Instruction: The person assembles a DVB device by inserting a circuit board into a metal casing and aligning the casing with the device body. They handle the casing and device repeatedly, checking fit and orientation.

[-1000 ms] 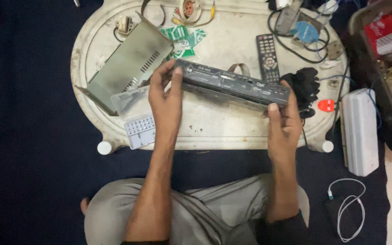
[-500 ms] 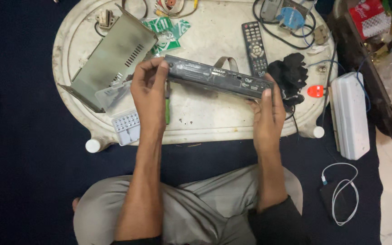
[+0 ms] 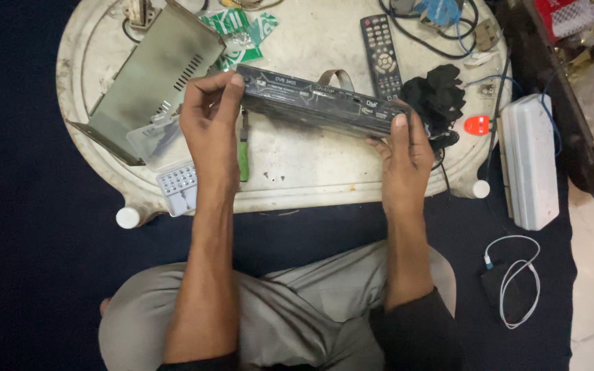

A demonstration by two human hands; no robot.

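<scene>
A long black set-top box (image 3: 317, 102) is held on edge above a white oval table (image 3: 324, 182), its front panel facing me. My left hand (image 3: 207, 120) grips its left end and my right hand (image 3: 403, 148) grips its right end. A grey ribbon cable (image 3: 335, 74) loops up behind the box. A green-handled screwdriver (image 3: 243, 154) lies on the table just right of my left wrist. The box's grey metal cover (image 3: 152, 75) lies tilted at the table's left.
A black remote (image 3: 381, 48), a black cloth (image 3: 434, 93), tangled cables (image 3: 441, 24), a green packet (image 3: 238, 31), a clear screw box (image 3: 177, 185) and a red round thing (image 3: 477, 125) are on the table. A white rectangular case (image 3: 529, 158) and a white cable (image 3: 513, 278) lie on the dark floor mat.
Both hands have stayed on the box's ends. The box has turned slightly so its front panel faces me more, and the view has shifted a little.
</scene>
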